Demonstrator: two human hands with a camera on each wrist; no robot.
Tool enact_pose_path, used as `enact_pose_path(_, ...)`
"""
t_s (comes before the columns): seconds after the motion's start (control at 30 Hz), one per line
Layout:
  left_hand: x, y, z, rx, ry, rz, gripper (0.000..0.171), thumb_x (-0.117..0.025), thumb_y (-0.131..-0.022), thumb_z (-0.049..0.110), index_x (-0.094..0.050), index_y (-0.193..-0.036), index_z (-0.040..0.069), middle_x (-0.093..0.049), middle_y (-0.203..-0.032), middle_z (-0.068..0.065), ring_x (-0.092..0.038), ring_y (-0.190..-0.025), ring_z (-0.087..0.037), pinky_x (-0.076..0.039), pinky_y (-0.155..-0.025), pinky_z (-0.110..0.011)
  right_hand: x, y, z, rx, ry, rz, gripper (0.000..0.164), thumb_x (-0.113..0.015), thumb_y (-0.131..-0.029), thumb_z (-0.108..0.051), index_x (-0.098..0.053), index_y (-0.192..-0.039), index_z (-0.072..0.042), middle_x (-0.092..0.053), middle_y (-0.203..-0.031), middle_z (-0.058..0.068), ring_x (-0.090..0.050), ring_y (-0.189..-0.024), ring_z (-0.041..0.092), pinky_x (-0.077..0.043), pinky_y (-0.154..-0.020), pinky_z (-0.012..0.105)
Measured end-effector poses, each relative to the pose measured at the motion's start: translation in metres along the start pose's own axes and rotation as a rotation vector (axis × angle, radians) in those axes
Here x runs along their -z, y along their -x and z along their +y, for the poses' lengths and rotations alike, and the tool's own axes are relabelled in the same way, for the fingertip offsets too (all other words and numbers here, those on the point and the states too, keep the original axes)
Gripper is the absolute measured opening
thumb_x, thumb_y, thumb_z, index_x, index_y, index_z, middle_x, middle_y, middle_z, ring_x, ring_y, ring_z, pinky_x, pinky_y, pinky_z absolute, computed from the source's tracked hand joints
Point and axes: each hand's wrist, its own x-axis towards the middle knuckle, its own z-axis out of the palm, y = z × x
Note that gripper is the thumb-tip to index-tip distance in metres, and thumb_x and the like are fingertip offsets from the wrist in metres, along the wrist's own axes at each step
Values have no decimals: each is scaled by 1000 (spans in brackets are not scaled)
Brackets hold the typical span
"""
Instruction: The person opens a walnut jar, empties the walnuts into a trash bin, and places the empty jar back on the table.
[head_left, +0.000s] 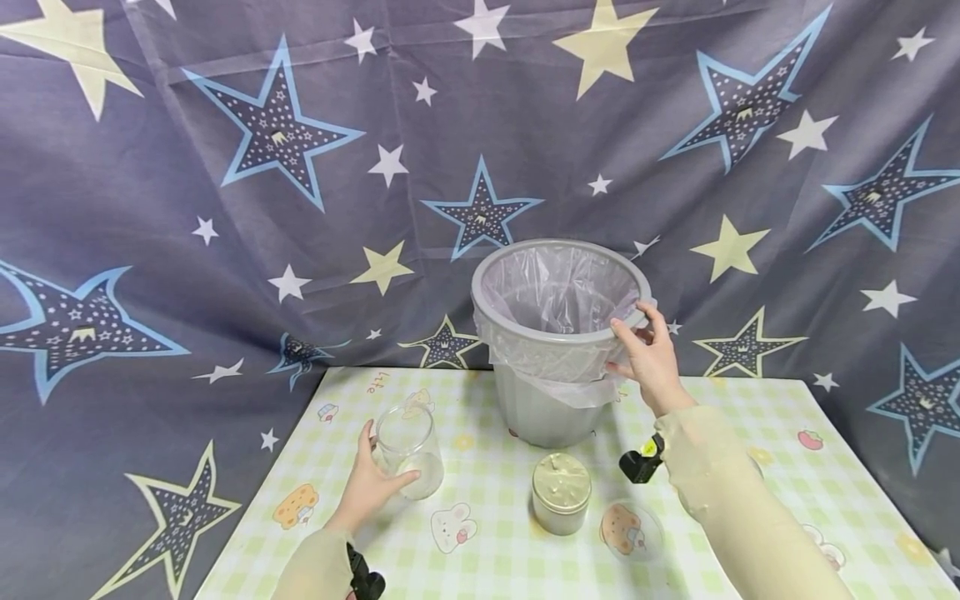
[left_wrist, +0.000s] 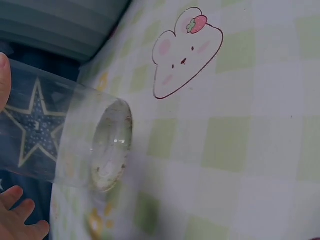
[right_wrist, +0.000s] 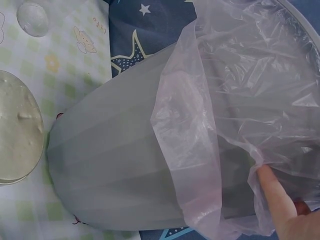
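Note:
A clear cylindrical jar stands on the table at left, its round base showing in the left wrist view. My left hand is spread about it, thumb across the front and fingers at the far left side. In the left wrist view a gap shows between the fingertips and the jar wall. At the right rim of a grey trash can, my right hand grips the edge with its pale pink trash bag. One finger presses the folded-over plastic, which creases there.
A round tin with a pale greenish top stands in front of the trash can. Beside it lies a clear round disc. The checked tablecloth has cartoon prints, and a star-patterned curtain hangs right behind the table.

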Motion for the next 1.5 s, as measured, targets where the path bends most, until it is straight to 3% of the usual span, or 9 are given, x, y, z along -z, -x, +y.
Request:
enact_pose_path(0.4,16,8,21,-76,-65,10,115,-83,-72,28,-2,-151,7,-24,-147,-29,-25,-136,-46,-23,-109,-63,0,1,-1,-4,14,-4,65,-55,-94,-33,-20,-150,-29,-33,-106,-4,-41,-103,10,-55,-85,40)
enact_pose_path(0.67,21,10,34,-128,-76,44,110,-82,-73,30,-7,-152,13,-22,-151,-23,-24,-138,-43,-22,-110,-62,1,1,-6,-17,17,-15,66,-56,-94,-31,-21,-150,-26,-35,-109,-1,-42,-107,13,-54,-87,42)
enact_pose_path(0.93,23,13,56,-259,-72,131,102,-82,-72,26,-18,-150,11,-29,-149,-19,-30,-136,-38,-24,-112,-56,8,-2,-8,-17,122,-52,70,-56,-93,-37,-18,-149,-20,-34,-113,3,-44,-109,20,-54,-87,40)
enact_pose_path(1.17,15,17,82,-403,-2,140,94,-82,-71,14,-26,-146,4,-38,-142,-23,-36,-131,-37,-27,-111,-49,10,-4,-7,-8,153,-64,72,-56,-93,-39,-17,-150,-20,-33,-113,3,-44,-106,16,-54,-87,40)
enact_pose_path(1.5,-12,26,111,-422,-23,35,86,-82,-71,19,-36,-143,10,-41,-142,-14,-43,-128,-33,-36,-108,-48,10,-3,-6,-8,140,-59,71,-55,-93,-39,-17,-149,-21,-32,-108,0,-42,-100,10,-51,-91,45)
